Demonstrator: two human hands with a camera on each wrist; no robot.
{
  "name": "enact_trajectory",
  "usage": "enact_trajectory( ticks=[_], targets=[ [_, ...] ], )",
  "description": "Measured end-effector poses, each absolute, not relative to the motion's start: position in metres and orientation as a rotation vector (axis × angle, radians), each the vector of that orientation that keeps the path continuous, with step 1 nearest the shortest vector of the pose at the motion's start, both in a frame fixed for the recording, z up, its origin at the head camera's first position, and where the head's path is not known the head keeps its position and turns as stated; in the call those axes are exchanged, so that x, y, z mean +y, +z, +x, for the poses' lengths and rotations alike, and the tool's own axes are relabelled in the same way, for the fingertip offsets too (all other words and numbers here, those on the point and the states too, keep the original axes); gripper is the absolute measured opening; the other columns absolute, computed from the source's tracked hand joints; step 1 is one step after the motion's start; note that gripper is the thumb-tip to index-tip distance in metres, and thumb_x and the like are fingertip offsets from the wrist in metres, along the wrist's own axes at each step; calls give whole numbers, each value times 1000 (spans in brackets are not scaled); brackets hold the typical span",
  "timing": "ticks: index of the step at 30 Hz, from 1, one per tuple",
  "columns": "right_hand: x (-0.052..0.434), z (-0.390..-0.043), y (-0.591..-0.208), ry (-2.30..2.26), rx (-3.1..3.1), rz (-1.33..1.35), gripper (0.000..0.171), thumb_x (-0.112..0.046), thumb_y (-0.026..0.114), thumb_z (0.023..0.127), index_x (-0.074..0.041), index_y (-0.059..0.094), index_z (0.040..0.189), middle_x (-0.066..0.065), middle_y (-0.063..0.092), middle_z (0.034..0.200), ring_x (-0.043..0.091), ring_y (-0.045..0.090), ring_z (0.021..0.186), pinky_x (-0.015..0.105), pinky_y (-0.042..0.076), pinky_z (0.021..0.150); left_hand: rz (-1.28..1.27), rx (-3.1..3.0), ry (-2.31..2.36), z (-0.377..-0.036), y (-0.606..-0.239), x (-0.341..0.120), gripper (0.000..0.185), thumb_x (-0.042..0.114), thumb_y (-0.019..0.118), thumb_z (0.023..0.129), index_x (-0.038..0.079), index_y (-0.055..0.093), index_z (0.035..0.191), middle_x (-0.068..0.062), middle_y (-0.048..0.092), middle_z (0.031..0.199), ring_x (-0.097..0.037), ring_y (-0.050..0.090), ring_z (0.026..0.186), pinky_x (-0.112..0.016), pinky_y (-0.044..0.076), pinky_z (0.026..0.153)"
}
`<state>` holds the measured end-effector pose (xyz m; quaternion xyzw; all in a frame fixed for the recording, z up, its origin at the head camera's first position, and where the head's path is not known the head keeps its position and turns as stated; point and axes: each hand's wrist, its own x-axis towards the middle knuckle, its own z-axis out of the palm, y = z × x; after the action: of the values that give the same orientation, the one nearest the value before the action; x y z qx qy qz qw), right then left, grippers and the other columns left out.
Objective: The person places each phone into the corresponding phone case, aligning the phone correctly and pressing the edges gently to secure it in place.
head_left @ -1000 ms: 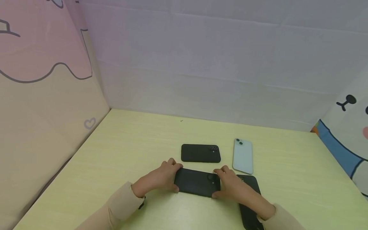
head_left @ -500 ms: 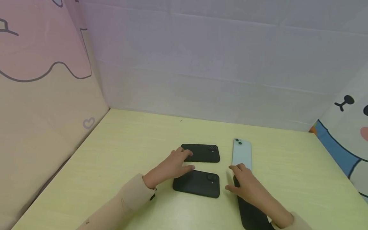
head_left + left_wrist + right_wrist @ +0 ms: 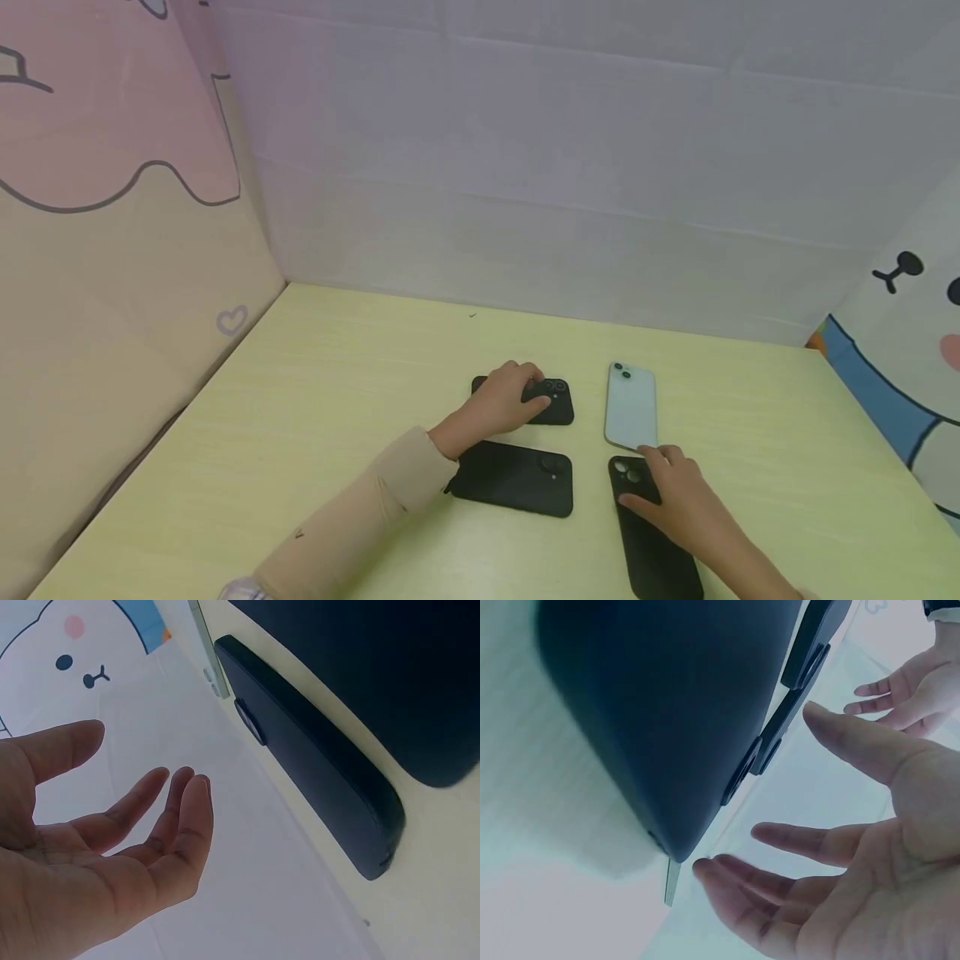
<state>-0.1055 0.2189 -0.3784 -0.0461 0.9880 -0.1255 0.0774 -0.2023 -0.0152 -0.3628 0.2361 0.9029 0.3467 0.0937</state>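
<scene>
A matte black rectangular phone [image 3: 540, 400] lies camera-side up at the far middle of the pale yellow table [image 3: 315, 417]. My left hand [image 3: 506, 404] hovers over it, fingers relaxed and spread (not gripping). My right hand [image 3: 671, 492], fingers loosely straight, rests over a second black phone [image 3: 652, 542], near a pale green phone [image 3: 632, 406].

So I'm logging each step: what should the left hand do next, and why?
Probably lower its fingers onto the far black phone and grip it: the left hand hovers open just above it, touching nothing, in the left wrist view.
</scene>
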Motion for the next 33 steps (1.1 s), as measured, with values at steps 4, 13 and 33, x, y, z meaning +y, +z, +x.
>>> enact_trajectory(
  ticks=[4, 13, 33],
  targets=[
    [223, -105, -381, -300, 2936, -75, 80, -48, 69, 75, 9, 43, 125, 32, 46, 118, 47, 47, 101, 54, 43, 81, 670, 2696, 993, -210, -366, 1, 40, 28, 54, 92, 6, 51, 125, -13, 53, 111, -22, 53, 98, -31, 46, 77],
    [226, -101, -386, -291, 2881, -18, 91, -58, 64, 74, 12, 41, 127, 34, 48, 114, 49, 47, 100, 56, 43, 80, 611, 2745, 877, -215, -372, 32, 39, 29, 54, 92, 8, 51, 125, -14, 53, 117, -26, 53, 104, -33, 46, 83],
    [224, -94, -394, -251, 2907, -68, 92, -56, 68, 71, 15, 42, 124, 33, 51, 108, 45, 50, 94, 53, 46, 78, 511, 2798, 575, -209, -387, 106, 43, 40, 59, 87, 13, 50, 119, -6, 52, 108, -19, 51, 92, -27, 43, 66]
  ],
)
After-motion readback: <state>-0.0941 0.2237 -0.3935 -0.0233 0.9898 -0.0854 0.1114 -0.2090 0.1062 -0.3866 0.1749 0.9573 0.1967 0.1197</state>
